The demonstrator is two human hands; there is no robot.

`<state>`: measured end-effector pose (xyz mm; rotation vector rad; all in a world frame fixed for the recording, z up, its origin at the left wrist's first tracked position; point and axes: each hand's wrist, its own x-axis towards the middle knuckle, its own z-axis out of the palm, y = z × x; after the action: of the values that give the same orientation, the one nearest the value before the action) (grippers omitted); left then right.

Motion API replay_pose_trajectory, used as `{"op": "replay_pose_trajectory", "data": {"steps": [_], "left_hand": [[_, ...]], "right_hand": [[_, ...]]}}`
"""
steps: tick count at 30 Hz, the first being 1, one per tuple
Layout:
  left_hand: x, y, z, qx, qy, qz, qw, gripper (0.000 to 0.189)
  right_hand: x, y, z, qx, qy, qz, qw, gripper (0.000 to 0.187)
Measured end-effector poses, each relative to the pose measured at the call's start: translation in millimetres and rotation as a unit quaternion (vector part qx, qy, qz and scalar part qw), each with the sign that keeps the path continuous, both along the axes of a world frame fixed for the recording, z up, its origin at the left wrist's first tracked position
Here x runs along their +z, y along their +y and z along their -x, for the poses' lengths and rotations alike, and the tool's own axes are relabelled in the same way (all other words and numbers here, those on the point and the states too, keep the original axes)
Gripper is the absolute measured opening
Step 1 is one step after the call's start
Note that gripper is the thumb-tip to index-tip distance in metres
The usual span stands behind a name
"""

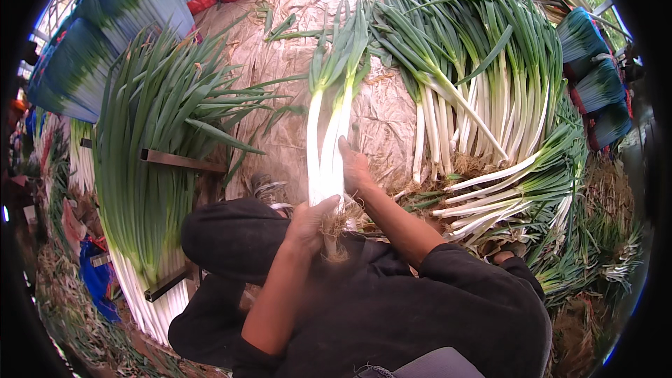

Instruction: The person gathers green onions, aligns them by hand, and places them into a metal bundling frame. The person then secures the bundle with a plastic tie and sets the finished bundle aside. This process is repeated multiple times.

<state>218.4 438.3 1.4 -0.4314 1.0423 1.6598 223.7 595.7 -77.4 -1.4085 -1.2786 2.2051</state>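
Several long green onion stalks (pixel 329 136) lie upright in the picture before me, roots towards my body and green leaves pointing away. My left hand (pixel 310 223) is closed around their root end, with brown roots hanging beside the fingers. My right hand (pixel 355 169) is against the right side of the white shafts, its thumb along them; its other fingers are partly hidden. At the left, a thick bundle of green onions (pixel 152 168) rests in a metal frame (pixel 184 161). A large pile of green onions (pixel 488 79) with roots lies to the right.
A wrinkled, soiled sheet (pixel 388 110) covers the ground ahead. Wrapped green onion bundles (pixel 79 68) with red bands are stacked at upper left, and more wrapped bundles (pixel 598 86) at far right. Leaf trimmings (pixel 588 236) lie at lower right. A blue plastic piece (pixel 97 278) lies at left.
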Motion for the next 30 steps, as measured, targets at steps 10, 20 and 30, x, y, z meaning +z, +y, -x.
{"op": "replay_pose_trajectory", "data": {"steps": [10, 20, 30], "left_hand": [[-13.1, -0.1, 1.4, 0.0, -0.007, 0.0, 1.0, 0.023], [-27.8, 6.8, -1.9, -0.003, 0.019, 0.011, 1.0, 0.024], [-25.3, 13.0, -5.2, -0.032, 0.086, 0.038, 0.995, 0.04]], "right_hand": [[-45.8, 10.8, -5.0, -0.097, 0.005, -0.028, 0.995, 0.041], [-48.7, 38.9, -21.5, -0.06, -0.009, -0.143, 0.988, 0.029], [64.8, 127.7, -53.8, -0.019, 0.391, 0.146, 0.909, 0.029]]}}
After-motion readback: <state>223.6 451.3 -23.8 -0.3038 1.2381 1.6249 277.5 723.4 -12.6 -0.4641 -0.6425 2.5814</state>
